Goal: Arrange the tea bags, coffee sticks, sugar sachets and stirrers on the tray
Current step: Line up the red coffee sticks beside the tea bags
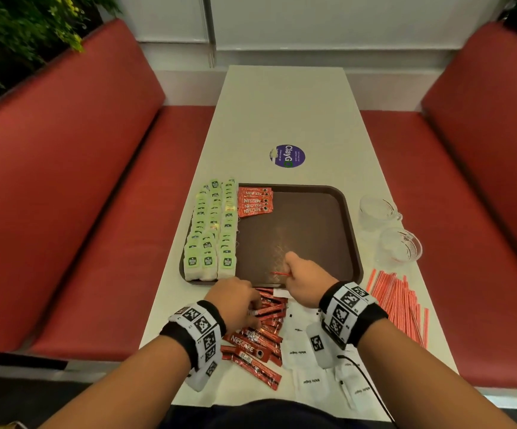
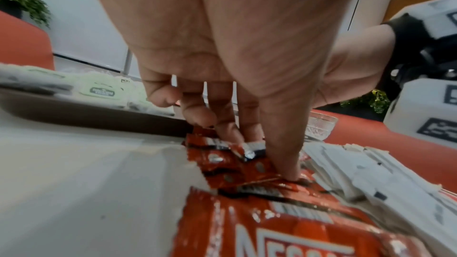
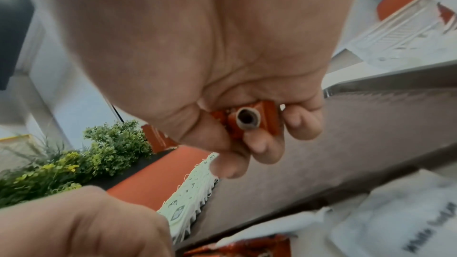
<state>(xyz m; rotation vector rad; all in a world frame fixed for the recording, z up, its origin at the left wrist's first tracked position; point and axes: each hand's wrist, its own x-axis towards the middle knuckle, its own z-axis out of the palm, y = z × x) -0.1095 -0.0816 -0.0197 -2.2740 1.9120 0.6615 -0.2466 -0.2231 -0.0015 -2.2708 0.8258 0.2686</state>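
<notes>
Right hand gripping red coffee sticks, left hand pinching shiny red sachets in pile

One brown tray; three rows of tea bags, too many to count; four coffee sticks on it, more in a loose pile; two glass cups; many stirrers
</notes>
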